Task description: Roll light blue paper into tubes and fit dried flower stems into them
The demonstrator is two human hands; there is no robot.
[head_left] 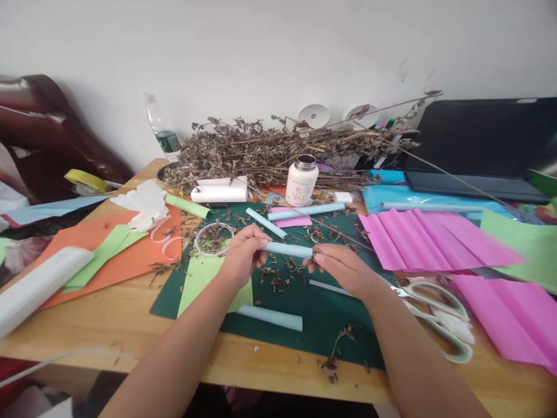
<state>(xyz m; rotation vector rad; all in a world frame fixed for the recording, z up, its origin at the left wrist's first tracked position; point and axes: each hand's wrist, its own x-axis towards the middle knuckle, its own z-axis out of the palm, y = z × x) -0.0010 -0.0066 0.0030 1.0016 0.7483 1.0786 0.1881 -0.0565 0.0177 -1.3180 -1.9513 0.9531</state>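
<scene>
Closed around the left end of a rolled light-blue paper tube [288,249] is my left hand [242,254], which holds it level above the dark green mat [278,316]. At the tube's right end, the fingers of my right hand [342,266] pinch some brown dried leaves [317,253] against the opening. Whether those fingertips also grip the rim is hidden. Below lies another blue paper tube [272,317], partly over a light-green sheet [198,278]. A thin blue tube [266,223] and a longer blue tube [307,211] rest behind my hands. Leaf crumbs [278,281] are scattered on the mat.
Scissors [439,313] lie beside my right forearm, near pink crepe paper [435,238]. A white bottle without a lid [303,181] stands behind the mat. Dried branches [261,148] line the wall, with a laptop [483,151] at right. Orange paper [104,267] covers the left side.
</scene>
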